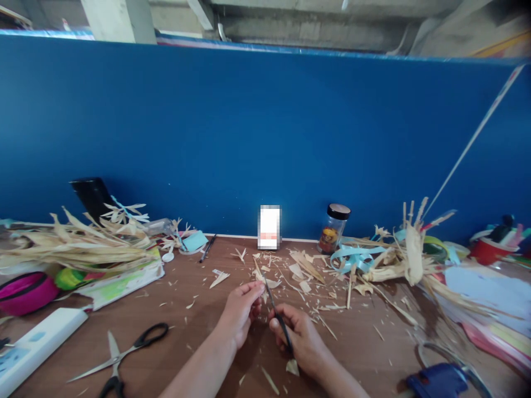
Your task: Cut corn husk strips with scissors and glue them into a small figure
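Observation:
Near the middle of the brown table, my left hand (243,309) is closed in a pinch on a small pale piece of dried corn husk (258,271), which sticks up past the fingertips. My right hand (302,338) grips a pair of scissors (284,330) by its black handles. Their dark blades point up and to the left, close beside the husk piece; whether they touch it I cannot tell. Husk scraps (307,265) and thin slivers lie around both hands. Another pair of scissors (115,359), black-handled with its blades apart, rests on the table at the left.
A bundle of dried husks (83,243) lies at the left, above a white power strip (41,348). At the back stand a blurred-out white screen (269,228) and a black-lidded jar (334,229). More husks (415,254), light-blue ribbon (352,257) and a blue tape dispenser (437,381) are at right.

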### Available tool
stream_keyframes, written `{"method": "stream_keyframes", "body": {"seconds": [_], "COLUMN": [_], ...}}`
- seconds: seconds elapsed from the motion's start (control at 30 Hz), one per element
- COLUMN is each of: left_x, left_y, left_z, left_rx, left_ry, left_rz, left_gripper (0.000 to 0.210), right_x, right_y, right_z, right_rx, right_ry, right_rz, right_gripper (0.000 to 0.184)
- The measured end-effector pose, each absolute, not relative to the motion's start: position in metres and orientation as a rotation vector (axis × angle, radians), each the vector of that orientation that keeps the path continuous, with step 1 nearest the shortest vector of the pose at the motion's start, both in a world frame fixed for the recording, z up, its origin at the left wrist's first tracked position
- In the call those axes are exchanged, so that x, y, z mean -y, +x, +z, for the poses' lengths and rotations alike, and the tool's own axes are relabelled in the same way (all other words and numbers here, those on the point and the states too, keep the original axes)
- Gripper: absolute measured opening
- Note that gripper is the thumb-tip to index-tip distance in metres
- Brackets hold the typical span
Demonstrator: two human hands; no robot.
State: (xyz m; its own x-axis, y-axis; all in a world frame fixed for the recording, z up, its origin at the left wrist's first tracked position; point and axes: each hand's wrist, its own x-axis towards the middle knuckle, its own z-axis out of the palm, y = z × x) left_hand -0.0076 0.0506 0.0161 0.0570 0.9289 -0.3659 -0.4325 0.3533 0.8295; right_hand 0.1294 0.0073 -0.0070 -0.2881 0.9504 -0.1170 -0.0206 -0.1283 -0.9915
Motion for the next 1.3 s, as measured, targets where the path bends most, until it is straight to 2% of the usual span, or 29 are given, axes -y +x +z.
{"method": "stream_keyframes", "body": {"seconds": [1.3], "left_x": [-0.0513], "left_y": [-0.008], "left_z": [0.0163], "left_rx": [-1.061], "left_ry": [0.615], "left_rz": [1.152], "left_gripper": [0.025], "right_x": [-0.0086], "right_y": [0.127], "right_z": [-0.004], "right_rx": [1.258], "right_ry": [-1.119], "right_rz": [1.5], "right_gripper": [0.033]}}
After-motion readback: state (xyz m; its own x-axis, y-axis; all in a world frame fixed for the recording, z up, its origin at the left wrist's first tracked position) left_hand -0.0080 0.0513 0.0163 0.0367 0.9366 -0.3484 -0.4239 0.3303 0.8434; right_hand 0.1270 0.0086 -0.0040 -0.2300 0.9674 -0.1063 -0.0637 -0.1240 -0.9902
